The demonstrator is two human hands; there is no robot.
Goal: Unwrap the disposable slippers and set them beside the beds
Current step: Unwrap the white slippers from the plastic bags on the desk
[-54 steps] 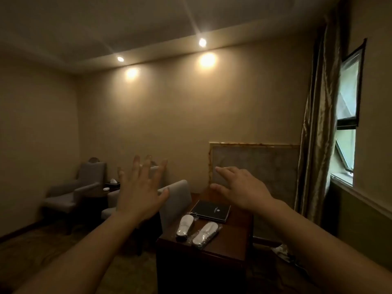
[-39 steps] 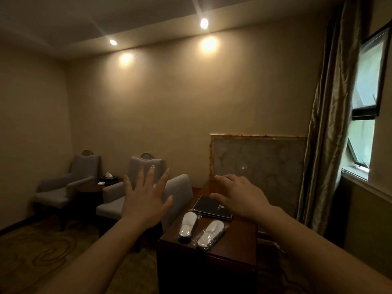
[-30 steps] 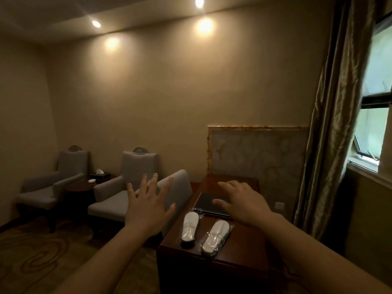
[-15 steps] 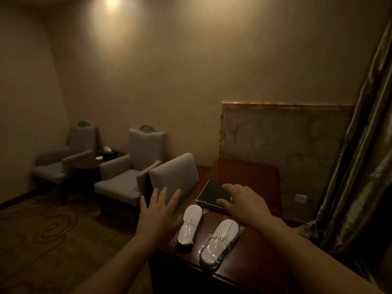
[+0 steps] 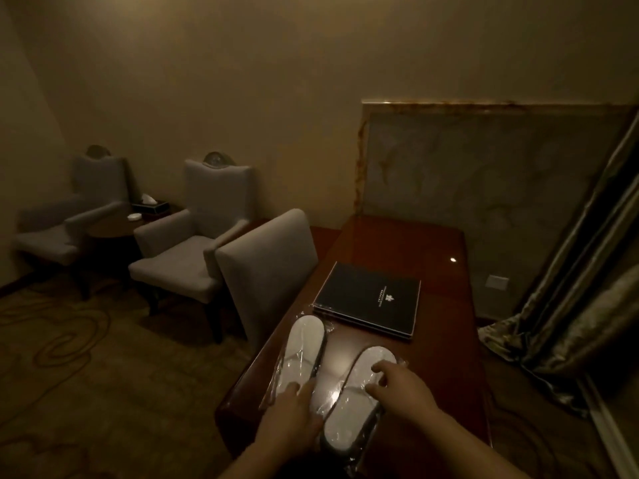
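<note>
Two packs of white disposable slippers in clear plastic lie side by side on a dark wooden desk [image 5: 397, 243], near its front edge. My left hand [image 5: 294, 416] rests on the near end of the left pack [image 5: 304, 344], fingers stretched forward over the plastic. My right hand [image 5: 401, 388] sits on top of the right pack [image 5: 345, 423], bent fingertips touching the wrapper near its far end. Both packs are still sealed and flat on the desk.
A black folder [image 5: 370, 299] lies just beyond the packs. A grey chair [image 5: 266, 267] stands against the desk's left side. Two grey armchairs [image 5: 186, 264] flank a small round table [image 5: 110, 226] at left. A curtain [image 5: 581, 305] hangs at right.
I have come closer and my view has tipped down onto the desk. Both hands dropped from mid-air onto the slipper packs, left on the left pack, right on the right.
</note>
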